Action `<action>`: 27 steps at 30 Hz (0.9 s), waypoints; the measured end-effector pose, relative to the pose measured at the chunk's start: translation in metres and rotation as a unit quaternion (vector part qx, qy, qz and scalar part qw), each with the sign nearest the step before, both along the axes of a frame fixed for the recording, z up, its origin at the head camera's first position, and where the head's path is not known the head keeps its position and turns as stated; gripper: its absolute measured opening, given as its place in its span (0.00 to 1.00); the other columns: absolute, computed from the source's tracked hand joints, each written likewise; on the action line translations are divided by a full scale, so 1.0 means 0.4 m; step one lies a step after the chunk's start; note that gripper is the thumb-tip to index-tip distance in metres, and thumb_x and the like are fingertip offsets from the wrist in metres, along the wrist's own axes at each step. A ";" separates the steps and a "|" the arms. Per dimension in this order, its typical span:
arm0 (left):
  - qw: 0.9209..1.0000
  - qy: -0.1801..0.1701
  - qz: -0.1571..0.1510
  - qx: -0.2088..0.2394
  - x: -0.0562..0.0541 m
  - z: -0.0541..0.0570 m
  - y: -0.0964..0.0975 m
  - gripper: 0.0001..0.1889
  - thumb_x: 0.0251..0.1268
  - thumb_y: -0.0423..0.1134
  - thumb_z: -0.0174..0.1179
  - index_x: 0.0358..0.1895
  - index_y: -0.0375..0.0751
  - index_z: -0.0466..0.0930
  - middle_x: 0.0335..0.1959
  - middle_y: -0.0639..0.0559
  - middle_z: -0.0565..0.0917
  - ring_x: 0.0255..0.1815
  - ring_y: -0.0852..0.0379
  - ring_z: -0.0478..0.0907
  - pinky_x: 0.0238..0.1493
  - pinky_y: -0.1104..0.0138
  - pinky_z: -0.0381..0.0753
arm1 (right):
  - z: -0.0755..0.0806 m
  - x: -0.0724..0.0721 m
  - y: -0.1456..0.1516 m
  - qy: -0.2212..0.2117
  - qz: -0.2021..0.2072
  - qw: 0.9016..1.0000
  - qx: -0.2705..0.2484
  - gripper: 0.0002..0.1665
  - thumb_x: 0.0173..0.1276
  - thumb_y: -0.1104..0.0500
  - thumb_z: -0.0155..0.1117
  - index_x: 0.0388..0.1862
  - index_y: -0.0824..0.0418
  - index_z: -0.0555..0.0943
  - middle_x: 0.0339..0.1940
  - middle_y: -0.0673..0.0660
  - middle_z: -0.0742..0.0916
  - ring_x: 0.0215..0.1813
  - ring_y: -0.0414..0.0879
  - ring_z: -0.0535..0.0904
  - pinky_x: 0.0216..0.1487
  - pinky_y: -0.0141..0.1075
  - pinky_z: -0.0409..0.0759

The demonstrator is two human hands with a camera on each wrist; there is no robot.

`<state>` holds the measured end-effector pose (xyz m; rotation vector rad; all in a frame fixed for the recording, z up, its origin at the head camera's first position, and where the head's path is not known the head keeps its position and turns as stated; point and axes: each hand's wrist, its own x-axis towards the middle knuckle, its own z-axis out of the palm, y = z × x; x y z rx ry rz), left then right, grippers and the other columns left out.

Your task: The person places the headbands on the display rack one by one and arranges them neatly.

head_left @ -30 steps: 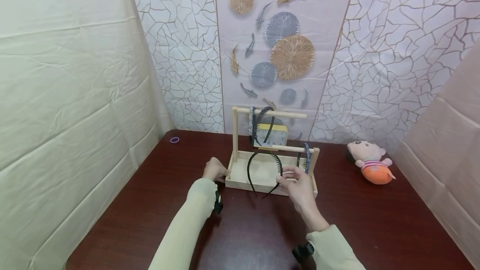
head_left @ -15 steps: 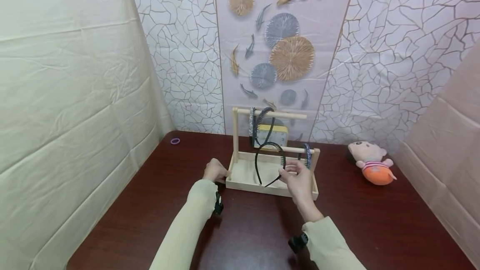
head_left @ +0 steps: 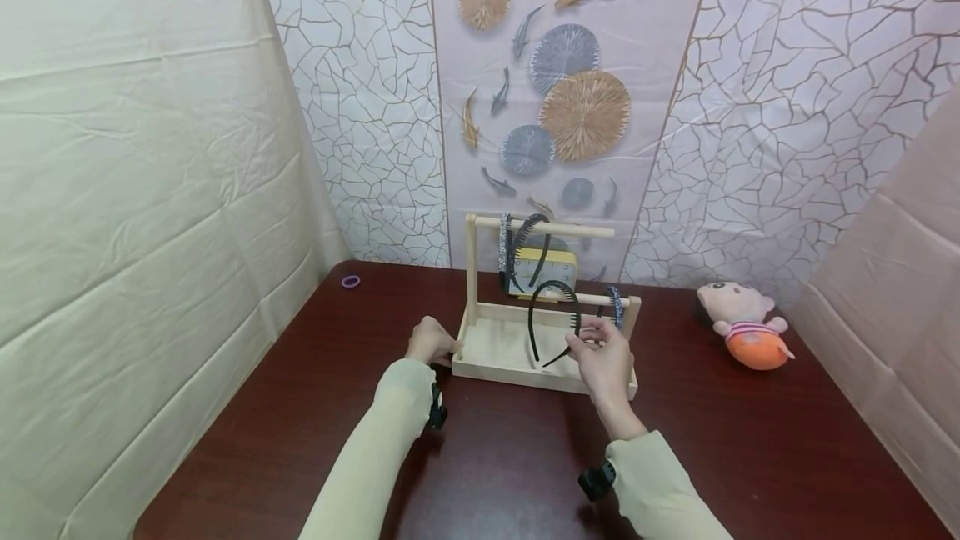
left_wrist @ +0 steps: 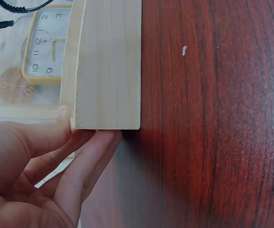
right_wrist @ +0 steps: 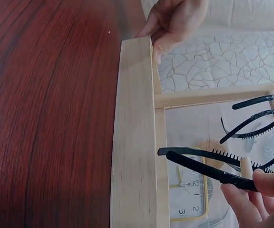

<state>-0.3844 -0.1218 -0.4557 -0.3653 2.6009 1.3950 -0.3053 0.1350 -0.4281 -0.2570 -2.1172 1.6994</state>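
Observation:
A wooden headband rack point(head_left: 517, 374) with a shallow tray and two rods stands on the table. My left hand point(head_left: 431, 342) grips the tray's left end, thumb point(left_wrist: 56, 126) on the rim and fingers against the outer end. My right hand point(head_left: 606, 361) pinches a black toothed headband point(right_wrist: 199, 170) by one arm, its arch up. In the right wrist view the free end of the lower rod point(right_wrist: 245, 167) shows between the headband's arms. A blue glittery headband point(head_left: 616, 307) hangs farther right on that rod. Silver point(head_left: 504, 244) and black point(head_left: 517, 242) headbands hang on the upper rod.
A yellow-framed clock point(head_left: 567, 257) stands behind the rack. On the right of the table lies a plush doll point(head_left: 753, 348) with an orange lower half. A small purple ring point(head_left: 350, 282) lies at the back left. Patterned cloth hangs behind the table.
My right hand has raised the black headband and carried it rightward, from in front of the tray to the lower rod's free end. The left hand stays on the tray's end.

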 end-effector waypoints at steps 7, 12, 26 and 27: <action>1.000 0.001 0.001 0.005 0.002 -0.002 0.000 0.08 0.58 0.33 0.71 0.29 0.31 0.84 0.33 0.38 0.85 0.23 0.48 0.86 0.38 0.54 0.86 | -0.002 0.003 0.006 -0.008 -0.030 0.999 0.032 0.16 0.59 0.66 0.72 0.47 0.62 0.81 0.36 0.60 0.85 0.30 0.32 0.81 0.29 0.26 0.82; 1.000 0.002 0.000 -0.003 0.004 0.000 -0.002 0.08 0.57 0.34 0.71 0.28 0.32 0.85 0.33 0.38 0.85 0.22 0.48 0.86 0.41 0.52 0.85 | -0.008 0.001 0.011 -0.002 -0.040 0.998 0.050 0.16 0.59 0.66 0.72 0.46 0.62 0.81 0.36 0.60 0.85 0.31 0.34 0.82 0.28 0.25 0.80; 1.000 0.001 0.000 0.000 0.003 0.001 0.000 0.08 0.58 0.34 0.70 0.29 0.31 0.85 0.36 0.36 0.85 0.22 0.48 0.86 0.45 0.52 0.85 | -0.013 -0.004 0.009 0.000 -0.063 0.991 0.117 0.15 0.60 0.63 0.73 0.44 0.62 0.80 0.37 0.62 0.86 0.40 0.56 0.88 0.32 0.28 0.73; 1.000 0.001 0.001 0.000 0.003 0.000 0.000 0.08 0.58 0.34 0.70 0.29 0.31 0.85 0.37 0.36 0.85 0.22 0.48 0.87 0.45 0.51 0.84 | -0.014 -0.004 0.009 0.001 -0.063 0.991 0.120 0.15 0.60 0.63 0.73 0.44 0.62 0.80 0.37 0.62 0.86 0.40 0.56 0.88 0.32 0.28 0.73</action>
